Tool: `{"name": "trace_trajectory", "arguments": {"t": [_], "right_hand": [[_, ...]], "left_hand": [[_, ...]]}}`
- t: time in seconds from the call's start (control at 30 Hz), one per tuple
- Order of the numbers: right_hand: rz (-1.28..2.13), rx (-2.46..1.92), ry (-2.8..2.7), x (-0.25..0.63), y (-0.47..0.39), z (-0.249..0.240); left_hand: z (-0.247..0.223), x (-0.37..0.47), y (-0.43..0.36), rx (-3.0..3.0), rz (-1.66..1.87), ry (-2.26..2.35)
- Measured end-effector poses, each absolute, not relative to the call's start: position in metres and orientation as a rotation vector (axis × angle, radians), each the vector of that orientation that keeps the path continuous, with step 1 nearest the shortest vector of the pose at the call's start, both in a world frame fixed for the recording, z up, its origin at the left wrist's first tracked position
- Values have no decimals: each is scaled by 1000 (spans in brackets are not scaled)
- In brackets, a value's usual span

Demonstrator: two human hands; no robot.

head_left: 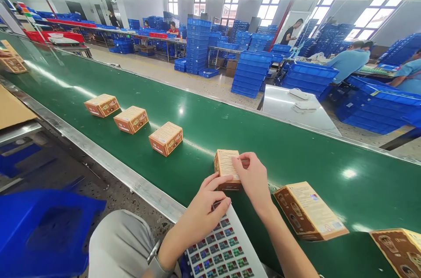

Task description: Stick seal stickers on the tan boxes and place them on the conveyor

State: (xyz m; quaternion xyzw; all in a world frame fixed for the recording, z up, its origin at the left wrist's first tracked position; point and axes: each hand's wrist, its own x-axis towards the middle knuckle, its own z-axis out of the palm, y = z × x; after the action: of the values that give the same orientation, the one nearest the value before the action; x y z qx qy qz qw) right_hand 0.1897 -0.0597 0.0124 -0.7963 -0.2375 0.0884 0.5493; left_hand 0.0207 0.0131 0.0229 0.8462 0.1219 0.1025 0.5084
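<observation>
A small brown and cream carton [228, 159] stands on the green conveyor belt [197, 107], under both my hands. The fingers of my left hand [205, 203] hold its near left edge, with the thumb apart over a sheet of shiny square stickers [220, 247]. That sheet lies beneath the left hand at the belt's near side. My right hand [255, 177] is at the carton's right top edge, thumb and forefinger pinched against the printed face. Whatever is between those fingertips is hidden. To the right rests a like carton [311, 210], showing a small shiny sticker [314, 197] on top.
Three more cartons [166, 138] sit in a row to the left on the belt; another [401, 249] is cut off at right. A metal rail [131, 186] edges the belt. Blue crates [251, 74] stand stacked beyond it. Several people work in the background. A blue bin [42, 234] is at lower left.
</observation>
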Motion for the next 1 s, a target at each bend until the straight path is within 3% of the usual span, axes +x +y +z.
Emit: {"name": "trace_trajectory", "arguments": {"t": [0.23,0.43,0.67,1.0], "right_hand": [[152,-1939,-523,203,-68,9],[99,-1984,-575,204,-99,27],[67,-1708,-1370,135,-118,43],[-347,-1729,-1695,129,-102,41]], "left_hand": [[21,26,1,1989,222,253],[22,14,-4,1805,449,483],[25,1,-12,1631,493,678],[35,-12,-17,1761,306,593]]}}
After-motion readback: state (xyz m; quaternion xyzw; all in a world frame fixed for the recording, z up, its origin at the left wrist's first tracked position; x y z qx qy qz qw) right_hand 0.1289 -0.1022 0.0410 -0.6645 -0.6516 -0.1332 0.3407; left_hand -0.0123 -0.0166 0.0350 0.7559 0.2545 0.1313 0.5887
